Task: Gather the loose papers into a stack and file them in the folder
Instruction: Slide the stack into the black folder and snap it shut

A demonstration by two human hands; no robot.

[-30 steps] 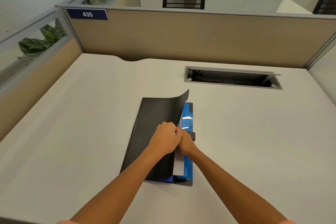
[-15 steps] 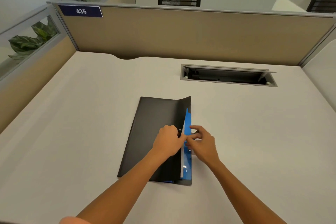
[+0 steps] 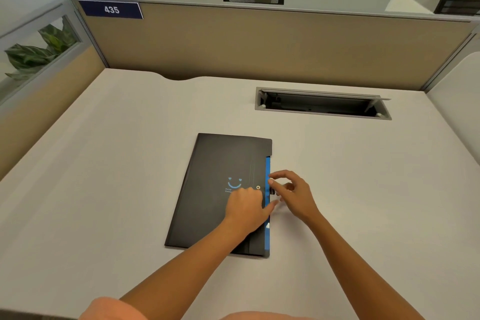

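Observation:
A black folder (image 3: 213,189) with a blue smiley print lies closed and flat in the middle of the desk, a blue strip (image 3: 267,169) showing along its right edge. My left hand (image 3: 246,209) presses down on the cover near the right edge, beside a small round snap (image 3: 258,187). My right hand (image 3: 292,193) hovers at the folder's right edge with fingers spread, its fingertips at a small black clasp tab (image 3: 273,191). No loose papers are visible; anything inside the folder is hidden.
A recessed cable tray (image 3: 322,104) with its lid tipped up sits in the desk at the back right. Tan partition walls (image 3: 259,44) enclose the desk on the back and left. A plate reads 435 (image 3: 111,9).
The raised black cover has come down flat onto the folder. My left hand moved from pinching its edge to pressing on top, and my right hand slid out to the right edge.

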